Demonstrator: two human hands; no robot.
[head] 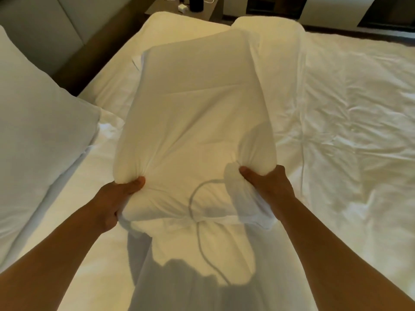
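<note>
A white pillow (193,122) in a white case is held above the bed, its long side pointing away from me. My left hand (116,198) grips its near left corner, thumb on top and fingers underneath. My right hand (267,185) grips the near right corner, thumb pressed into bunched fabric. Loose case cloth (251,207) hangs down by my right hand. The far end of the pillow hovers over or rests on the bed; I cannot tell which.
A wrinkled white sheet (350,122) covers the bed on the right. A second white pillow (38,122) lies at the left. Another pillow (276,28) sits at the far end. A nightstand (190,7) with small items stands behind. A padded headboard (45,30) runs along the upper left.
</note>
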